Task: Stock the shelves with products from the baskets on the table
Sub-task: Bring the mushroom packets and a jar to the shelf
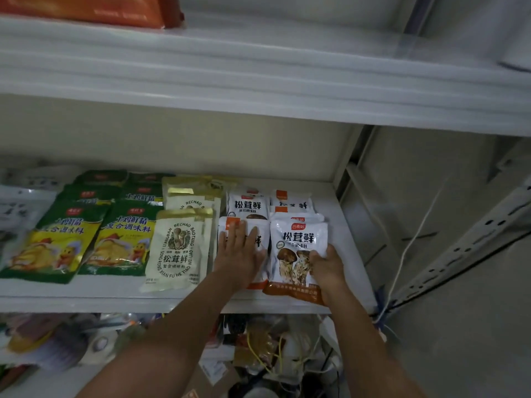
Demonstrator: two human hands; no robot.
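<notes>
Head view, right of centre: a mushroom pouch (pixel 296 254) on the shelf (pixel 172 294) is pinched at its right edge by the right hand (pixel 326 264); the left hand (pixel 240 254) is laid flat on a neighbouring pouch (pixel 260 225). Judged light, limp, slippery — best gripped by edges.

Front white pouch (pixel 298 248): large black "松茸鲜"; smaller line beneath reads "复合调味料", partly legible; red tag at top, characters too small to read.
Rear white pouch (pixel 248 206): "松茸鲜".
Front cream pouch (pixel 178 248): ring text "LIANGBAN RECHAO BAOTANG" on upper arc, "SONG RONG XIAN FU HE TIAO WEI LIAO" on lower arc; centre "松茸鲜", "复合调味料".
Rear cream pouch (pixel 191 201): "RECHAO" legible, remainder cut off.
Right green pouch (pixel 123 239): "土鸡鲜精", "复合调味料".
Left green pouch (pixel 54 242): same layout, blurred.
</notes>
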